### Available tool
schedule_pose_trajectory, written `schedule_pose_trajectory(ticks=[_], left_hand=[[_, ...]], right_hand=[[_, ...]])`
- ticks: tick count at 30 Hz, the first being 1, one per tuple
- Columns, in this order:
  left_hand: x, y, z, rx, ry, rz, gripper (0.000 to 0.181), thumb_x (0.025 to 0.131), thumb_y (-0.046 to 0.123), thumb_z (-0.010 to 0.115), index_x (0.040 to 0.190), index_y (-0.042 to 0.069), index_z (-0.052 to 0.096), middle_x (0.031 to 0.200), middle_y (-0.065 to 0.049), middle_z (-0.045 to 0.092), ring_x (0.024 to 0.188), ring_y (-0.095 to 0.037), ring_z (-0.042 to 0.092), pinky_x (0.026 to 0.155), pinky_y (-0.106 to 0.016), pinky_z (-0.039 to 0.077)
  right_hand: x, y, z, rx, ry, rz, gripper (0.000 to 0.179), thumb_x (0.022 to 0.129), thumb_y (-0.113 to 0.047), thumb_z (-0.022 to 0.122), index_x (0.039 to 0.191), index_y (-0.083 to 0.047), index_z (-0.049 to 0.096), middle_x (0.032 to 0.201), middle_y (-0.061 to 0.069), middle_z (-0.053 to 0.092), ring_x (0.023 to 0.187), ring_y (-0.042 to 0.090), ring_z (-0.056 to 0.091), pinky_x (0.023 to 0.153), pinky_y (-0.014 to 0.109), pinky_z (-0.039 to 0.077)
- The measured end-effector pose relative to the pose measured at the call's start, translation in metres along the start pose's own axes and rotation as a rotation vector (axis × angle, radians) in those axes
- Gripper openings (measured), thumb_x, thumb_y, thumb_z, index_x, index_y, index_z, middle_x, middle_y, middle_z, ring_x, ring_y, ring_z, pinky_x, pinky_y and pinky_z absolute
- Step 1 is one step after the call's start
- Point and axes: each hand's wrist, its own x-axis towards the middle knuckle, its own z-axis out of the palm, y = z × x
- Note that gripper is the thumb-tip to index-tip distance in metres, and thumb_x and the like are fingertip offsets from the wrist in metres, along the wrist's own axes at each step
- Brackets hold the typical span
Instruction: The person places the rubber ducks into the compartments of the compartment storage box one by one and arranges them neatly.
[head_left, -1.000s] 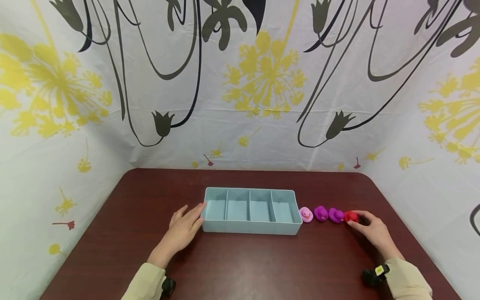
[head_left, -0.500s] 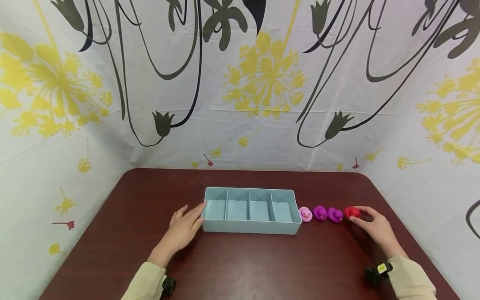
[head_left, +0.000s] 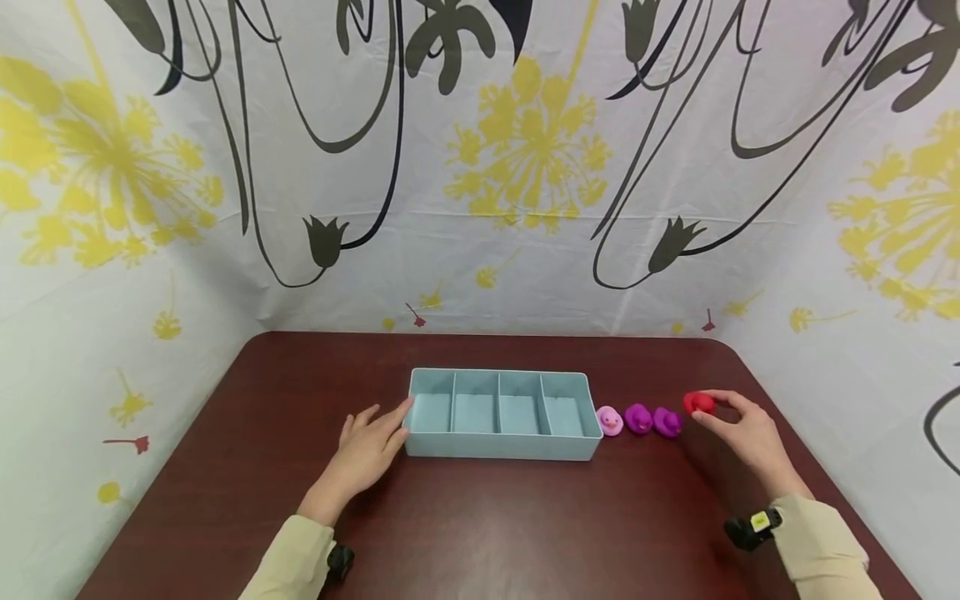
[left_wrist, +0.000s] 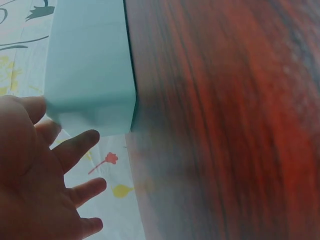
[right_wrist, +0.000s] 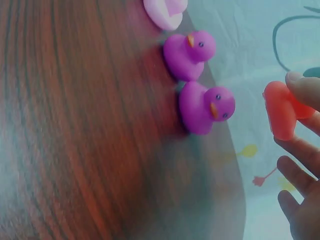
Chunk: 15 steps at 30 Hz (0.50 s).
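Note:
Between thumb and fingers my right hand [head_left: 752, 437] pinches a red rubber duck [head_left: 698, 403], raised off the table, as the right wrist view also shows with the red duck [right_wrist: 282, 110]. To its left stand two purple rubber ducks [head_left: 667, 422] and a pink rubber duck [head_left: 610, 421] in a row. The pink one is right beside a light blue tray [head_left: 502, 447] divided into several compartments, with nothing in them. My left hand [head_left: 365, 452] has its fingers spread, fingertips at the tray's left end; the left wrist view shows them by the tray's wall [left_wrist: 92, 65].
Everything stands on a dark red-brown wooden table [head_left: 510, 525] with rounded far corners. Behind it and at both sides hangs a white cloth [head_left: 420, 183] with yellow and grey flower prints.
My right hand has drawn the red duck slightly away from the purple ducks, then lifted it off the table. The left hand has stayed at the tray.

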Motion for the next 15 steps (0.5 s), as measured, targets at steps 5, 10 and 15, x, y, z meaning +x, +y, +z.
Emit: schedule_pose_trajectory(ticks=[5, 10, 15], left_hand=[[0.0, 0.0, -0.002, 0.036, 0.012, -0.001, 0.053, 0.1, 0.03, 0.048, 0.151, 0.025, 0.031, 0.139, -0.001, 0.055, 0.139, -0.038, 0.031, 0.11, -0.069, 0.008], [0.0, 0.002, -0.002, 0.041, 0.009, -0.012, 0.053, 0.1, 0.03, 0.048, 0.151, 0.024, 0.031, 0.137, -0.001, 0.057, 0.138, -0.036, 0.034, 0.11, -0.069, 0.007], [0.001, 0.002, -0.002, 0.038, 0.006, -0.012, 0.053, 0.1, 0.03, 0.048, 0.151, 0.024, 0.031, 0.136, 0.0, 0.058, 0.137, -0.036, 0.036, 0.11, -0.069, 0.005]], right_hand=[[0.003, -0.014, 0.001, 0.0, -0.006, -0.031, 0.052, 0.086, -0.041, 0.069, 0.123, -0.007, 0.059, 0.122, 0.022, 0.059, 0.1, 0.014, 0.057, 0.072, 0.03, 0.046], [0.003, -0.031, 0.003, 0.071, -0.041, -0.066, 0.049, 0.085, -0.038, 0.071, 0.122, -0.007, 0.06, 0.119, 0.022, 0.062, 0.083, -0.021, 0.05, 0.063, 0.012, 0.048], [0.004, -0.044, 0.006, 0.111, -0.057, -0.087, 0.048, 0.085, -0.034, 0.072, 0.121, -0.006, 0.059, 0.118, 0.023, 0.061, 0.083, -0.021, 0.053, 0.064, 0.01, 0.048]])
